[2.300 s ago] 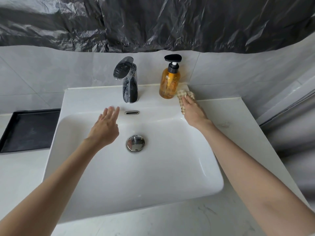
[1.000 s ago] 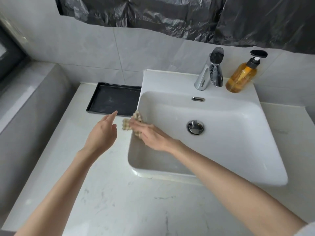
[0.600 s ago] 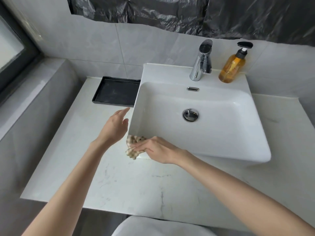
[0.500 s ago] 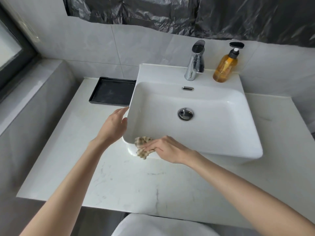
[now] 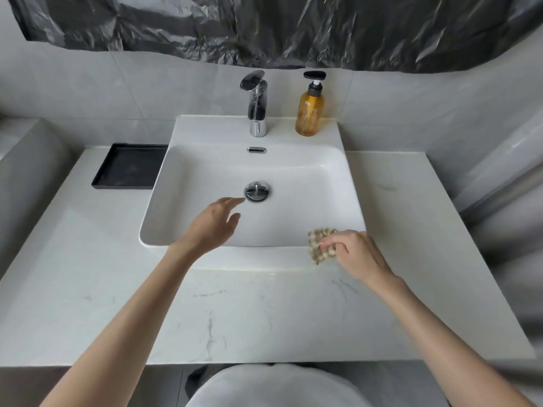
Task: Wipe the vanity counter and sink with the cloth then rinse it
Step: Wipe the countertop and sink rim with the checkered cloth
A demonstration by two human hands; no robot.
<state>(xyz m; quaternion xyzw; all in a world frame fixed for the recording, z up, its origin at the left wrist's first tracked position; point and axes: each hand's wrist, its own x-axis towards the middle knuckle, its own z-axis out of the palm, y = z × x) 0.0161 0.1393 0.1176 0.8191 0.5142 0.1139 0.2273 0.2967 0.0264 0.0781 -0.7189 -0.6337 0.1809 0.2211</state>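
The right grip pinches the checked cloth in curled fingers, pressing it to the front right corner of the sink, just above the counter. The left grip hovers over the basin, fingers loose, holding nothing. Wiping the sink's outer edge looks like the step in hand. The counter probably comes next and calls for flat pressure. The pump bottle holds amber liquid nearly to its shoulder. No water shows in the basin.

We are looking at a small beige checked cloth, bunched up and pressing against the near right corner of the white rectangular sink, which is sitting on the pale marbled vanity counter, toward its far edge.
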